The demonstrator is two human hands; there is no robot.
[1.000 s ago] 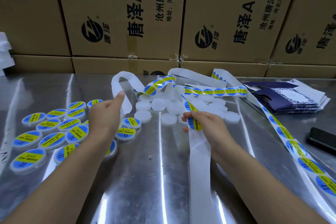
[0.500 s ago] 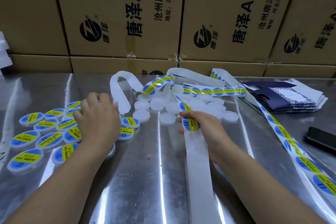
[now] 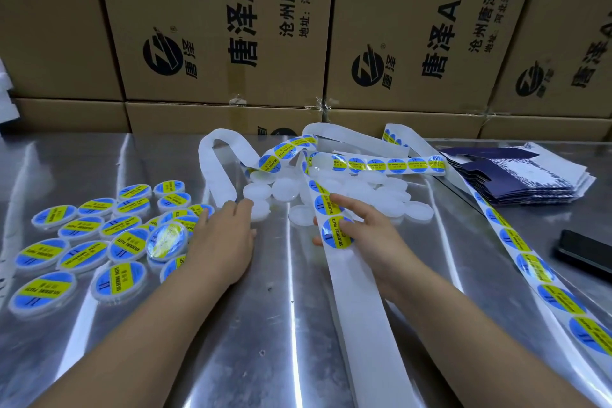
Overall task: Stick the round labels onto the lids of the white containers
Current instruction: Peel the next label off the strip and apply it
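- My left hand (image 3: 225, 235) lies low at mid-frame with its fingers straight, grasping nothing. The tips are at the edge of a blank container (image 3: 261, 209); I judge it is there to draw that one in.
- My right hand (image 3: 367, 238), just right of centre, pinches the label strip (image 3: 364, 315), fingers over the top and thumb beneath. The next label (image 3: 336, 232) sits right at the fingertips, which I read as set up for peeling.
- The blank containers (image 3: 284, 189) cluster above both hands at centre, within easy reach of either.
- The labelled containers (image 3: 82, 242) spread across the left of the frame, apart from the blank ones, so finished and unfinished don't mix.
- Bare backing trails to the bottom edge, while the loaded stretch runs from centre down the right side.
- A phone (image 3: 583, 252) rests at the right edge, well apart from the work.
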